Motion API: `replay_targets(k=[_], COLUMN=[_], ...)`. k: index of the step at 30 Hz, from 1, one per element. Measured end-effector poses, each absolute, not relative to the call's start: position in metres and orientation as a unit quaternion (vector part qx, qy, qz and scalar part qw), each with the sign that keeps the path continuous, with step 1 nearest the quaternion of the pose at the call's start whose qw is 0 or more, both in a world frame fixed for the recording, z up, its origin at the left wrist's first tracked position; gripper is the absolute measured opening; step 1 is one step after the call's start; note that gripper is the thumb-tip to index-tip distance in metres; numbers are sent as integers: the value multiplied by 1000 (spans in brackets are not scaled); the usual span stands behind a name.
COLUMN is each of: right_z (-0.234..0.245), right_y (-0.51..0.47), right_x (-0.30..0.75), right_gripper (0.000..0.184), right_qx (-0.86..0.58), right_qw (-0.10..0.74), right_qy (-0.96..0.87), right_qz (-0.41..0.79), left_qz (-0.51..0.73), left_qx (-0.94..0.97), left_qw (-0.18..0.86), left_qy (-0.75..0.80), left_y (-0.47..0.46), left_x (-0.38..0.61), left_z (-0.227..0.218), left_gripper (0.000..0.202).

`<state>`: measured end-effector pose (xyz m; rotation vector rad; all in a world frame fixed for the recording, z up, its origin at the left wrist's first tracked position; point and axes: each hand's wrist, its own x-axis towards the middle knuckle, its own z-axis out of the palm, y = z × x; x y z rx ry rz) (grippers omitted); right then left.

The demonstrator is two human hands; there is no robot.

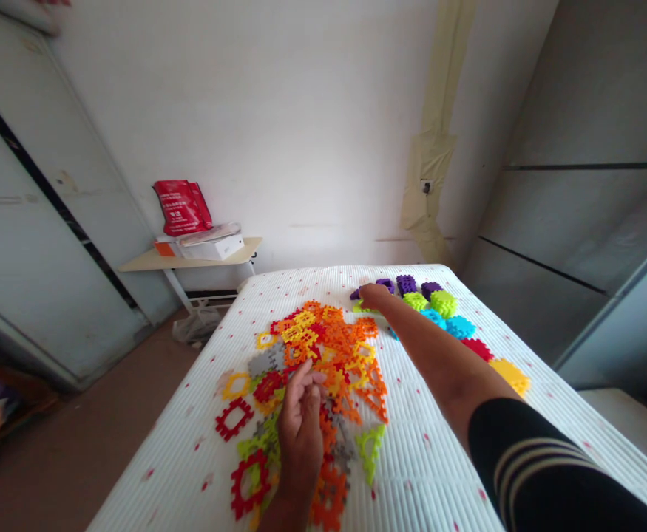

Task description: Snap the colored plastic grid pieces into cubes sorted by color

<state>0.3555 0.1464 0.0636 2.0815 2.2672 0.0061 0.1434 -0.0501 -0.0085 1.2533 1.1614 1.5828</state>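
Note:
My left hand [302, 425] is over the near part of a loose pile of interlocking plastic pieces [337, 336]. Its fingers are loosely bent and apart, and no piece shows in it. Orange, yellow, red, grey and lime pieces lie about it, among them a red square frame [234, 419] and a lime triangle [370, 452]. My right hand [375, 297] reaches to the far side, by a purple piece [355, 294] and a lime piece [363, 306]. Its fingertips are hidden, so any grip there cannot be made out.
Color-sorted stacks run along the bed's right side: purple [406, 284], lime [444, 303], blue [460, 326], red [478, 349] and yellow [510, 376]. A small table [251, 250] with a red bag [182, 207] and a white box [212, 246] stands at left.

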Motion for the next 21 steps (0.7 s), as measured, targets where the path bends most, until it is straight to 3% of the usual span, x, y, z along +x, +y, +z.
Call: replay_targets(k=[9,11,15,18,21], right_z=[85,77,52,36,25], right_y=[82,45,-29,-65,-79], right_x=[341,342,348,348,341], right_gripper=[25,18,18,31,25], right_qx=[592,485,340,333,343], right_qw=[-79,-134,-122,-102,-84], right_qy=[802,856,891,906,920], right_qz=[-10,-117,-275,-241,-169], left_qz=[617,616,612,608,600], left_qx=[517,521,529,538,547], left_qw=[380,383,386,381,373], left_qy=[455,449,444,443,449], left_y=[-52,-52,-52,-51,-50], left_x=[144,145,145,145,144], left_z=[-7,-8,-9,-10,-12], left_gripper=[41,39,39,39,37])
